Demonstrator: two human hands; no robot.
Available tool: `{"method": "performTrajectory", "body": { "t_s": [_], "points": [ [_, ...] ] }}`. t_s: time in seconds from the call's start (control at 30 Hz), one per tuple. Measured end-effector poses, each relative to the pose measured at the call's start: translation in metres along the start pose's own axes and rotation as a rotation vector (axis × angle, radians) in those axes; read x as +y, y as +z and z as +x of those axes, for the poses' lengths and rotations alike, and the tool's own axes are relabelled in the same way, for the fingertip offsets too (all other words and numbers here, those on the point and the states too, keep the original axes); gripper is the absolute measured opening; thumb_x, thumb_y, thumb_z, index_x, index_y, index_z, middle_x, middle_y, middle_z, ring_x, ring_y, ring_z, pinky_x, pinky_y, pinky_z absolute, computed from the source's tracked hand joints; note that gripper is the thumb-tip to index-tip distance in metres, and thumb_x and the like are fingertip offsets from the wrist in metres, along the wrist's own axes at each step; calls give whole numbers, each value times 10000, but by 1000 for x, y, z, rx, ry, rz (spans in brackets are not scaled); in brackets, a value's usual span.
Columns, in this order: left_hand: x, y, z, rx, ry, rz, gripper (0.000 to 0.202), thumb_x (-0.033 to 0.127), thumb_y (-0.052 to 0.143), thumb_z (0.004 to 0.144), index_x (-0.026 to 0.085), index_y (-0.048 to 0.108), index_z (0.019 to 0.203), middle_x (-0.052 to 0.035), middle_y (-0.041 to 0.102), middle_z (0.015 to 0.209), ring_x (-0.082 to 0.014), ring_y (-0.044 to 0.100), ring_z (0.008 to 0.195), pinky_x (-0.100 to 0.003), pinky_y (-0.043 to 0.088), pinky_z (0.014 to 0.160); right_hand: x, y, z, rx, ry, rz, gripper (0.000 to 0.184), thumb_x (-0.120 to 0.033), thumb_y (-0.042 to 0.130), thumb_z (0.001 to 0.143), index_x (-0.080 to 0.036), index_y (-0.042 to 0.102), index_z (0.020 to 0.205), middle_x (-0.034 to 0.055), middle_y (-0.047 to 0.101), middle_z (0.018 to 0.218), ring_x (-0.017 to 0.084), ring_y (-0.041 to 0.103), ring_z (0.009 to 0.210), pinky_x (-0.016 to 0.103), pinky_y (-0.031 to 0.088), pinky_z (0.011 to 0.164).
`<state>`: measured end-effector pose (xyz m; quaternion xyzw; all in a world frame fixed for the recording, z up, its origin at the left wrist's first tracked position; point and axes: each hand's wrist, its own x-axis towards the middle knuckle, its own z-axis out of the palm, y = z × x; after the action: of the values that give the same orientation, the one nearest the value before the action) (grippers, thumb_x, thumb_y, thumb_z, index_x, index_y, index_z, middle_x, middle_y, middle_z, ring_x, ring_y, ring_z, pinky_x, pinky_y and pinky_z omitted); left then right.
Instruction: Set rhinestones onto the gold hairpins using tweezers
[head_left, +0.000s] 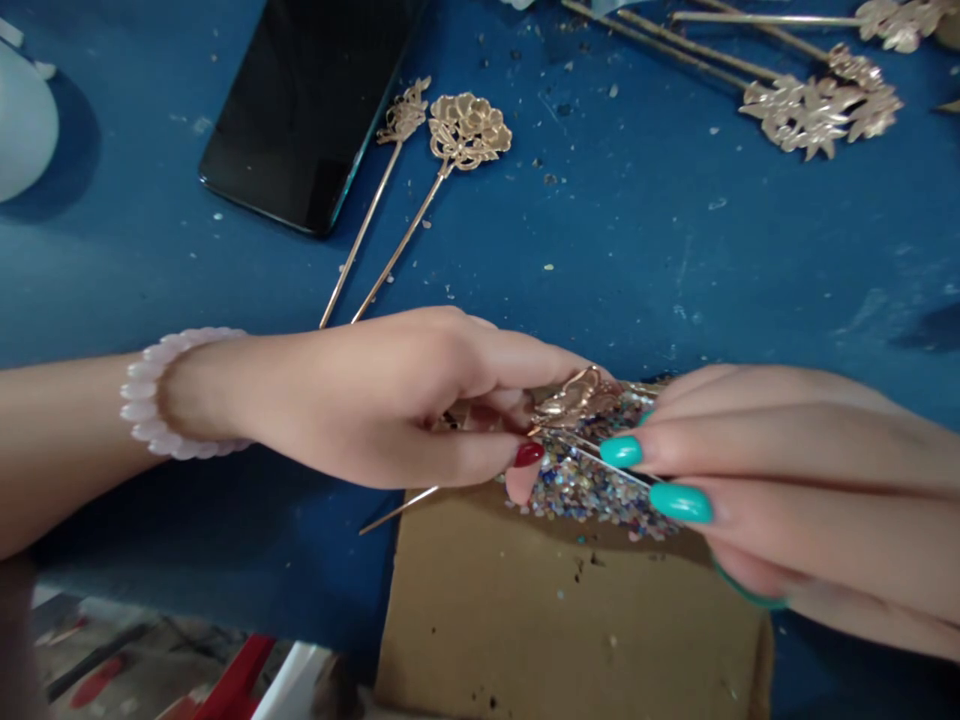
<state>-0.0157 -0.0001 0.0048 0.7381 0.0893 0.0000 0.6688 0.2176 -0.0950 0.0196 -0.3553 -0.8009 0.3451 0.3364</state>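
My left hand (pixel 420 400), with a pale beaded bracelet (pixel 154 395) at the wrist, pinches a gold hairpin by its ornate head (pixel 576 397). A thin gold stick (pixel 397 510), apparently the hairpin's shank, sticks out below that hand. From the right, my right hand (pixel 780 490) grips a thin, light-coloured pointed tool (pixel 589 447) between teal-nailed fingers; its tip is at the hairpin's head. Whether it is tweezers or a needle I cannot tell. Under both hands lies a heap of small multicoloured chips (pixel 600 495) on a piece of brown cardboard (pixel 570 610).
Two gold flower hairpins (pixel 470 130) lie beside a black phone (pixel 300 110). Several more hairpins (pixel 810 110) are piled at the back right. A white rounded object (pixel 26 125) stands at the far left on the blue table (pixel 637 250). Past the front edge, red and white items (pixel 240 680) show.
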Motion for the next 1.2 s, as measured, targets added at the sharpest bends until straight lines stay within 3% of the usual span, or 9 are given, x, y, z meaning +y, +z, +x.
{"method": "performTrajectory", "body": {
  "t_s": [0.17, 0.33, 0.8, 1.0, 1.2],
  "points": [
    [0, 0, 0, 5, -4, 34, 242, 76, 513, 874, 161, 571, 1093, -24, 688, 882, -142, 650, 821, -242, 484, 779, 1, 0, 8, -27, -67, 123, 218, -104, 496, 921, -263, 644, 940, -40, 680, 913, 112, 656, 999, 161, 531, 958],
    [1, 0, 0, 8, -53, 99, 215, 78, 502, 878, 184, 585, 1046, -5, 686, 897, -135, 649, 834, -238, 473, 779, -4, 8, 10, 83, -2, 106, 147, -168, 560, 904, -267, 664, 941, -23, 657, 878, 129, 656, 998, 193, 497, 1009],
    [3, 0, 4, 5, -29, 101, 157, 28, 489, 864, 158, 546, 931, 23, 677, 883, -101, 645, 803, -204, 466, 794, -5, 7, 11, 41, -13, 37, 138, -171, 518, 928, -214, 634, 865, -15, 645, 902, 121, 653, 954, 185, 505, 972],
    [1, 0, 1, 25, -25, 118, 158, 73, 513, 868, 191, 550, 964, 15, 700, 905, -118, 657, 819, -215, 474, 798, -1, 5, 13, -4, -30, 33, 90, -203, 536, 924, -176, 617, 896, -6, 658, 945, 113, 659, 949, 176, 518, 952],
    [-1, 1, -1, 61, -58, 158, 134, 133, 547, 853, 230, 587, 937, -7, 715, 888, -147, 658, 807, -212, 473, 662, -6, 6, 9, 99, 18, 13, 97, -237, 570, 914, -160, 605, 866, -2, 664, 917, 116, 685, 877, 203, 550, 904]
  ]
}}
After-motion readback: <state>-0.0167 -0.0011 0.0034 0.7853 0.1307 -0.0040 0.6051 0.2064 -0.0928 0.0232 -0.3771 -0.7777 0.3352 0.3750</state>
